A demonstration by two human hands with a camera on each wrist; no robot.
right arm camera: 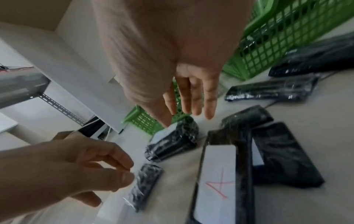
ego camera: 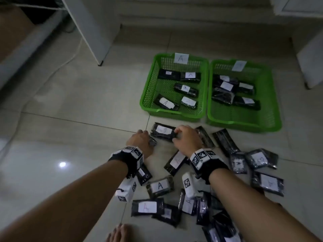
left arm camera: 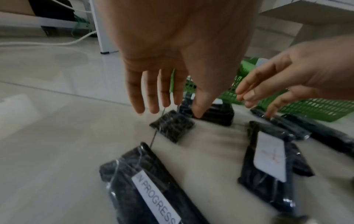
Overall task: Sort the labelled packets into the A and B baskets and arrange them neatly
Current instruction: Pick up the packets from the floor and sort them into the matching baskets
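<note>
Bare toes [ego camera: 118, 232] nearest, below loose black packets [ego camera: 160, 186] strewn over floor [ego camera: 70, 119], several lettered A; IN PROGRESS packet [left arm camera: 134, 189] among them. Just before A basket [ego camera: 148, 95]: labelled packet [ego camera: 163, 132] between both grips. Left hand [ego camera: 141, 140] spread, gripping nothing; right hand [ego camera: 186, 138] spread, thumb touching its label. B basket [ego camera: 272, 102] beside A basket, tag blurred.

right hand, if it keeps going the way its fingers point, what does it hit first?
Most likely the black packet just below the A basket; the right hand reaches towards its near end, thumb at its label. Whether they touch is unclear.
</note>
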